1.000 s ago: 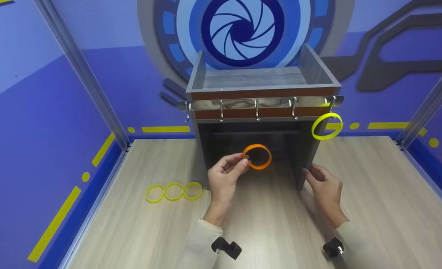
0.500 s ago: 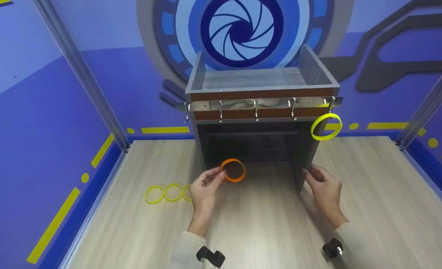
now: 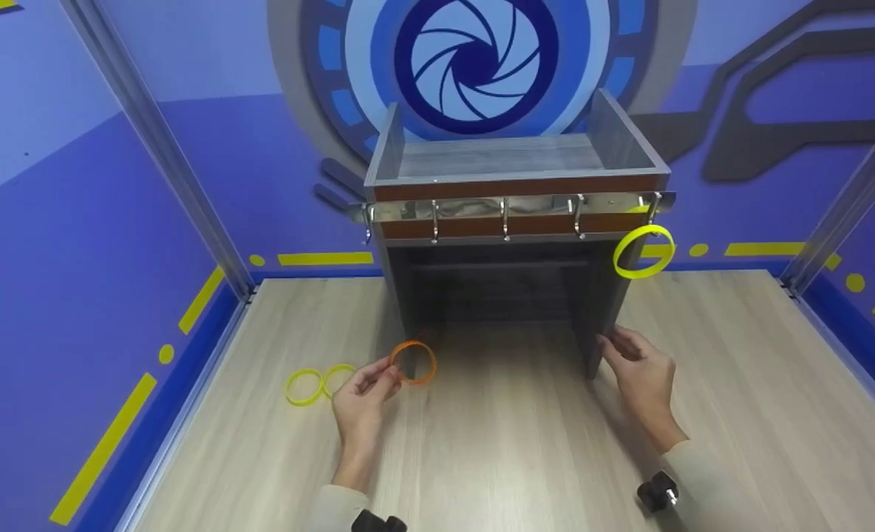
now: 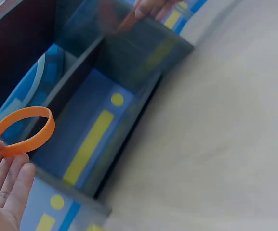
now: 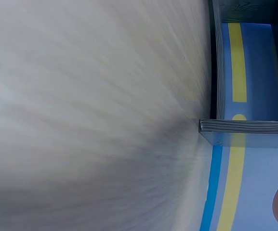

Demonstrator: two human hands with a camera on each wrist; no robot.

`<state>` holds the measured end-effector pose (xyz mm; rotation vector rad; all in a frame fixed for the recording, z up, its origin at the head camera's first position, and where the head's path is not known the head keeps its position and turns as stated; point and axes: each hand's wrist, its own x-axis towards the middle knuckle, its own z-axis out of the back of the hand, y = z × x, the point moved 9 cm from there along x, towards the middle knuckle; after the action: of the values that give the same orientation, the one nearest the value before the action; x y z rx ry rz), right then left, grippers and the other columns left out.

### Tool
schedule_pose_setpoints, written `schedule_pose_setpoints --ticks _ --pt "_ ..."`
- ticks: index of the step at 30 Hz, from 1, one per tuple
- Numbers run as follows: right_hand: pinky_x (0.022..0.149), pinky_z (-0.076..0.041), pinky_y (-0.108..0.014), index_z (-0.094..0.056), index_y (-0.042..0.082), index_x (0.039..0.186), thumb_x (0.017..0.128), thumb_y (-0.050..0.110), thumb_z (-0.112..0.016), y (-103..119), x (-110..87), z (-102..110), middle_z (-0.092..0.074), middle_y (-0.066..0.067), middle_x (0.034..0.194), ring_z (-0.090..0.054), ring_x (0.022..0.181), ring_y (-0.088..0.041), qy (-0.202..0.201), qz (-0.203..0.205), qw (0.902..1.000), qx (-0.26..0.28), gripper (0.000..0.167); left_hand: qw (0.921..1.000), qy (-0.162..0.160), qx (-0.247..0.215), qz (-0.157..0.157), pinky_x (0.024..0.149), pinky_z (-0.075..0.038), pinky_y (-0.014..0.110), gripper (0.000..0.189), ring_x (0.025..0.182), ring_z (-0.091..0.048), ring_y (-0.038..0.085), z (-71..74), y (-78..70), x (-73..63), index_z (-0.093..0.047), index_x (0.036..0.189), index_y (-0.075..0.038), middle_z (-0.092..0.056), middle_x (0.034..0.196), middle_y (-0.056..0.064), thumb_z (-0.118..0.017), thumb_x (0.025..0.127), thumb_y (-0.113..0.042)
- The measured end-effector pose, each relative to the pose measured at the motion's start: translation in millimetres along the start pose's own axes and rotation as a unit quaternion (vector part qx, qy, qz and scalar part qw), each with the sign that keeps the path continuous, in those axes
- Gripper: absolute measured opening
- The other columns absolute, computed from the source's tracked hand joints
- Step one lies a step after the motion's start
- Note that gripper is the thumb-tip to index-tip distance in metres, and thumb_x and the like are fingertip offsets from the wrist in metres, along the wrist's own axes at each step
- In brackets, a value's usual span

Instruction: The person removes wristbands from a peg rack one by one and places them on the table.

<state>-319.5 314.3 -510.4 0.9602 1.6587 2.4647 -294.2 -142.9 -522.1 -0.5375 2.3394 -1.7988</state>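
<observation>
An orange ring point(image 3: 434, 369), a thin flat band, is pinched at its left side between the thumb and fingers of my left hand point(image 3: 361, 414). In the left wrist view the same orange ring point(image 4: 45, 135) appears above spread fingertips. My right hand point(image 3: 644, 377) grips the front edge of the grey shelf's right side panel point(image 3: 593, 358) low down, thumb at the edge and fingers on the outer side. A yellow ring point(image 3: 635, 275) hangs on the rightmost hook point(image 3: 653, 209) of the metal rail. Yellow rings point(image 3: 303, 404) lie on the table, partly hidden by my left hand.
The grey shelf point(image 3: 519, 181) stands at the back of the light wooden table point(image 3: 504, 451). Several hooks line its metal rail point(image 3: 474, 210). Blue patterned walls point(image 3: 216, 170) and metal posts point(image 3: 164, 155) surround the table.
My left hand has carried the orange ring down and to the left, from in front of the shelf's opening toward the yellow rings, covering some of them. My right hand stays in place.
</observation>
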Motion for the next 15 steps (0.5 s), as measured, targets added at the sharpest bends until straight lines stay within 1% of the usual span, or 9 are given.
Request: schedule_pose_setpoints --ticks 2,5,9,15 --pt "0.077 -0.057 -0.010 -0.079 -0.002 0.114 0.092 0.004 -0.084 0 0.0 -1 -0.080 -0.014 0.104 -0.071 0.088 0.006 0.002 0.000 1.0000 0.001 0.023 0.9997 -0.017 0.010 0.011 0.075 -0.065 0.029 0.022 0.081 -0.075 0.014 12.2 2.5 0.5 -0.072 0.113 0.017 -0.076 0.096 0.020 -0.075 0.093 0.009" --pt "0.077 -0.058 -0.011 -0.079 0.000 0.114 0.093 0.005 -0.083 0 0.0 -1 -0.080 -0.012 0.105 -0.072 0.089 0.004 0.005 -0.002 1.0000 -0.001 0.023 0.9989 -0.032 0.022 0.026 0.073 -0.065 0.027 0.023 0.081 -0.075 0.012 27.4 5.9 1.5 -0.072 0.114 0.017 -0.077 0.097 0.019 -0.075 0.093 0.008" --pt "0.078 -0.057 -0.011 -0.079 0.000 0.116 0.094 0.006 -0.083 -1 0.1 0 -0.080 -0.012 0.106 -0.072 0.090 0.004 0.007 -0.004 1.0000 0.000 0.023 0.9979 -0.028 0.044 0.039 0.075 -0.065 0.027 0.025 0.086 -0.076 0.013 40.5 8.8 1.5 -0.071 0.117 0.016 -0.078 0.103 0.020 -0.074 0.095 0.005" --pt "0.079 -0.057 -0.010 -0.078 -0.003 0.116 0.093 0.004 -0.082 -1 -0.9 1 -0.079 -0.018 0.106 -0.070 0.089 0.008 0.001 -0.011 0.9999 0.006 0.024 0.9915 -0.021 0.116 0.055 0.082 -0.065 0.032 0.026 0.095 -0.077 0.021 55.4 14.1 0.3 -0.071 0.121 0.012 -0.077 0.111 0.020 -0.074 0.098 0.000"
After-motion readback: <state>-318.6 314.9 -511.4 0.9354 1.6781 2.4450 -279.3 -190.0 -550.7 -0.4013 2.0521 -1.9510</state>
